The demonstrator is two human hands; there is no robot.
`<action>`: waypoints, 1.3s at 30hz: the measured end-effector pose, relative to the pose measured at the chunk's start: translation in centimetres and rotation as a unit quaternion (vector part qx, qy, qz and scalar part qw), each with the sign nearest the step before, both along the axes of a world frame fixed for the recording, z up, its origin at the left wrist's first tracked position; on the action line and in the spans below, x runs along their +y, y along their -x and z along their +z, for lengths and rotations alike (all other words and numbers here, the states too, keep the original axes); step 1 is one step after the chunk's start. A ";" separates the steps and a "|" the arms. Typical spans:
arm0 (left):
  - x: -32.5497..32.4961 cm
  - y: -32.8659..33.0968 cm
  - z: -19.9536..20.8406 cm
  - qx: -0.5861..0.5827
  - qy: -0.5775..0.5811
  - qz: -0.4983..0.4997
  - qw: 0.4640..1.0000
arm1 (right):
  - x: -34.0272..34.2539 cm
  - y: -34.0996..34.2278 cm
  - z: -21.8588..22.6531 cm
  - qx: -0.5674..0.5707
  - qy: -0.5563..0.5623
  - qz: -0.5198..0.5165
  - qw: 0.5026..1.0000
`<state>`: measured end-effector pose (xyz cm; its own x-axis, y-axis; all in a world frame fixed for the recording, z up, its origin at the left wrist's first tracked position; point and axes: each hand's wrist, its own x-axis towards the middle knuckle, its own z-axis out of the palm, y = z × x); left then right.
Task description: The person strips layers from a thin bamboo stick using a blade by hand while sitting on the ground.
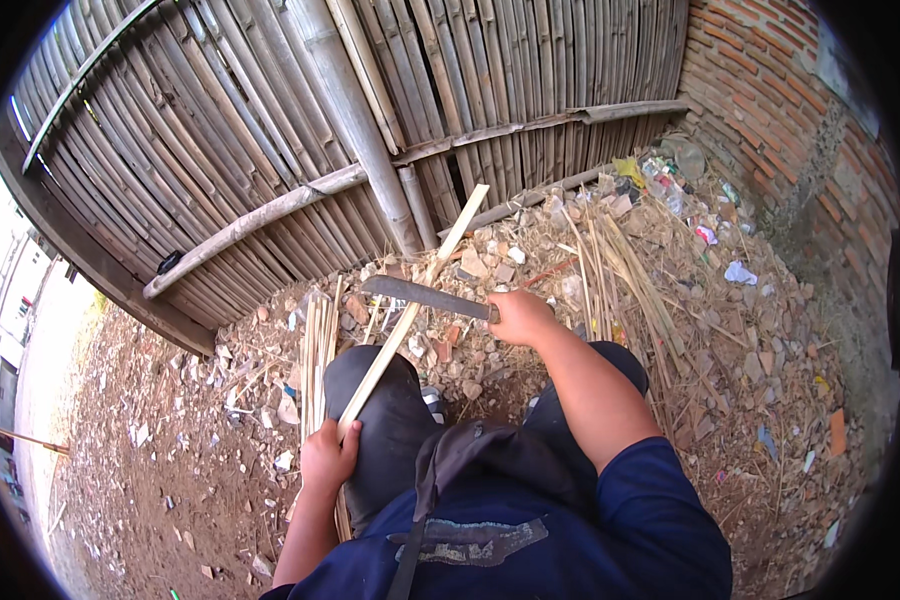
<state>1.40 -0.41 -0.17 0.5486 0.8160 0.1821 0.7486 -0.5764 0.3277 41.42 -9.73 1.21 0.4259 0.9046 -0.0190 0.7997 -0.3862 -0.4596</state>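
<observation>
My left hand (328, 455) is closed around the lower end of a long, pale bamboo strip (378, 368), beside my left knee. The strip slants up and away to the right, toward the bamboo wall. My right hand (520, 318) grips the handle of a machete (425, 296), whose dark blade points left. The blade crosses the strip about midway along it; whether it touches the strip I cannot tell. A bundle of split bamboo strips (315, 350) lies just left of my left knee.
Another pile of bamboo strips (630, 270) lies beyond my right knee. Rubble, stones and litter cover the ground (200, 480). A bamboo wall (240, 130) with a thick upright pole (355, 120) stands ahead. A brick wall (770, 90) rises at the right.
</observation>
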 end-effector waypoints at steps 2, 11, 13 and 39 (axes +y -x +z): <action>0.0 -0.1 0.1 -0.003 0.001 0.000 1.000 | 0.0 0.1 -0.3 0.002 0.001 0.005 1.000; -0.1 0.0 0.1 -0.007 -0.004 0.002 1.000 | 0.2 0.4 0.7 0.038 0.033 0.005 0.999; 0.0 0.0 0.0 -0.006 -0.002 0.001 1.000 | 0.3 0.4 0.9 0.043 0.041 0.003 0.998; 0.1 -0.1 -0.1 -0.020 0.022 0.009 1.000 | 0.8 -0.3 -1.6 0.045 -0.018 0.036 0.998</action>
